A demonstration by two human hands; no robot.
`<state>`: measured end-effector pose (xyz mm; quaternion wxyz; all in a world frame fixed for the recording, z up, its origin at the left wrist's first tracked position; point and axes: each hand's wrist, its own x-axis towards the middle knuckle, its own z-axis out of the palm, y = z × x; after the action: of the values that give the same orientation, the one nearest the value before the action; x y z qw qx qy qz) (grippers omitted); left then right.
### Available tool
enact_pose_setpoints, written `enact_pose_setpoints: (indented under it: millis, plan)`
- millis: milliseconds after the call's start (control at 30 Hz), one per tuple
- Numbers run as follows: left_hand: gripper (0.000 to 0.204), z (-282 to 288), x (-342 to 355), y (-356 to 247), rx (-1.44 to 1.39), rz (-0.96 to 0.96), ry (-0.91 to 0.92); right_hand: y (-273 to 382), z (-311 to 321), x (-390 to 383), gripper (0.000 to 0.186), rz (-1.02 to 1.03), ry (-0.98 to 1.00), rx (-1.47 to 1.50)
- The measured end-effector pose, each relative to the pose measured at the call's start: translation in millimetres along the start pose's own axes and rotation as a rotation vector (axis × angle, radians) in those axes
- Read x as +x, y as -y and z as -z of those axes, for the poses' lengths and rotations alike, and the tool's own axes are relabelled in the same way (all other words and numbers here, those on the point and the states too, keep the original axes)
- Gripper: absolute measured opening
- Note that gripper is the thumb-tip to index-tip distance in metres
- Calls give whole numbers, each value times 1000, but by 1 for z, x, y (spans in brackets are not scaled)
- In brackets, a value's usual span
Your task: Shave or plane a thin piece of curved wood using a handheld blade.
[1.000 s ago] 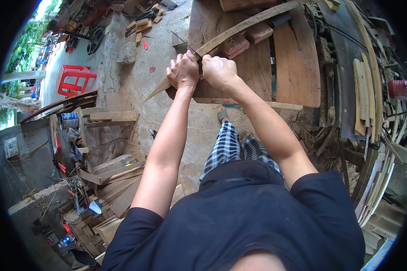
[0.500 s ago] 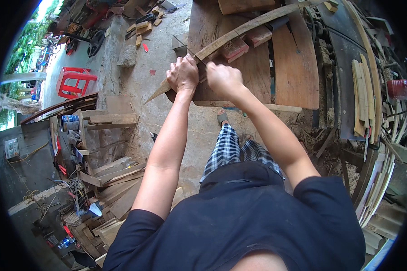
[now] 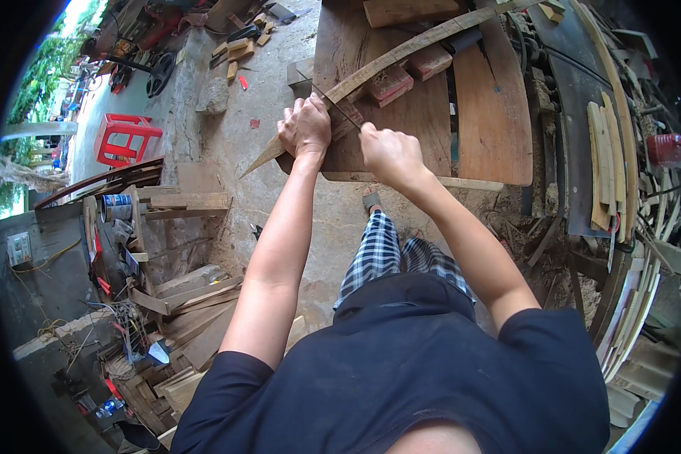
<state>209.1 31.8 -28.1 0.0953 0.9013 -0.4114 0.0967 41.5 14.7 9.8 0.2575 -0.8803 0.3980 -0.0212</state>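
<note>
A long, curved wooden strip (image 3: pixel 412 47) slants across a wooden work table (image 3: pixel 495 125), its pointed lower-left end jutting past the table edge. My left hand (image 3: pixel 306 129) is closed around the strip near that end, pressing on it. In my right hand (image 3: pixel 393 157) is what looks like a handsaw (image 3: pixel 345 113); its thin dark blade lies across the strip, just beyond my left knuckles. My fingers cover its handle. Beside the strip on the table are a reddish block (image 3: pixel 393 85) and a second reddish block (image 3: pixel 432 62).
Small wood offcuts (image 3: pixel 240 51) lie on the concrete floor at the far left, with a red plastic stool (image 3: pixel 127 139) nearer. Scrap boards (image 3: pixel 204 314) pile up at the lower left. More strips (image 3: pixel 601 163) and a red jug (image 3: pixel 668 151) stand at the right.
My right hand has drawn back toward me and to the right, exposing more of the saw blade. My left hand stays almost in place on the strip.
</note>
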Motion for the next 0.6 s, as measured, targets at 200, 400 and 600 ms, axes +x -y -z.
enact_pose_setpoints:
  millis: [200,400,600]
  plan:
    - [46,-2,2,-12,-16,-10,-7,9,3,50,21,10,-36,13]
    - [46,-3,-1,0,-3,-3,-9,2,1,11,21,19,-22,-18]
    - [46,-2,3,-11,-19,-26,-8,3,-1,47,18,87,-116,28]
